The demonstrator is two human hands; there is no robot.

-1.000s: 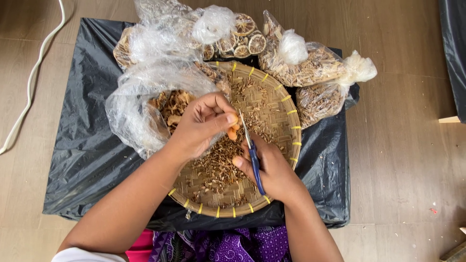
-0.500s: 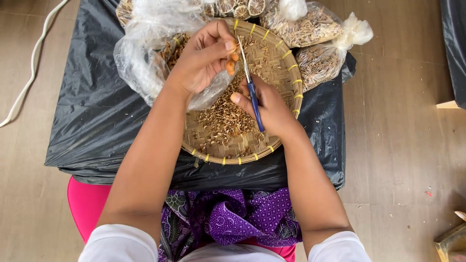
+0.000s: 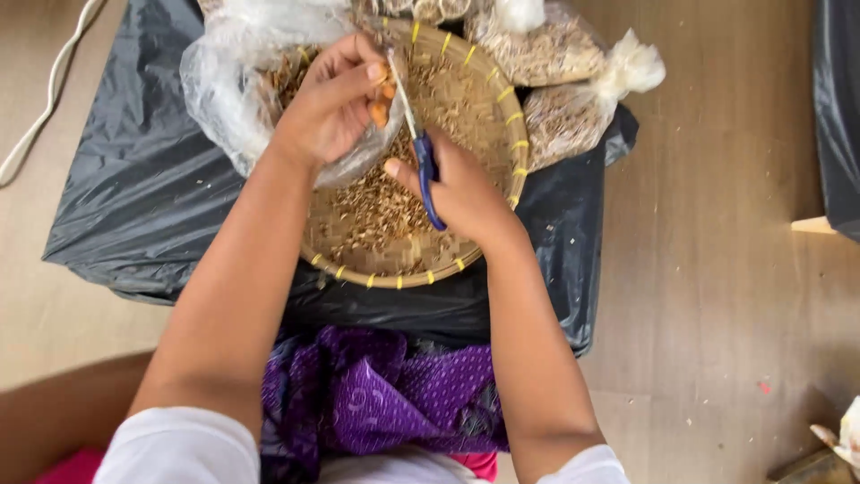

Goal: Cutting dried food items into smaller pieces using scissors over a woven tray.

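Snipping a small orange piece over the woven tray.
Left hand (image 3: pixel 331 112) is pinching the orange piece (image 3: pixel 380 111); right hand (image 3: pixel 461 188) is gripping blue-handled scissors (image 3: pixel 421 148), blades at it, above the woven tray (image 3: pixel 502 116); closing the blades squarely seems next.

Light brown wood-plank floor (image 3: pixel 717 296) w/ scattered crumbs, soft even light. Crinkled black plastic sheet (image 3: pixel 134 197) spread on it; white cord (image 3: pixel 45 116) top left; another black sheet (image 3: pixel 840 108) at right edge.
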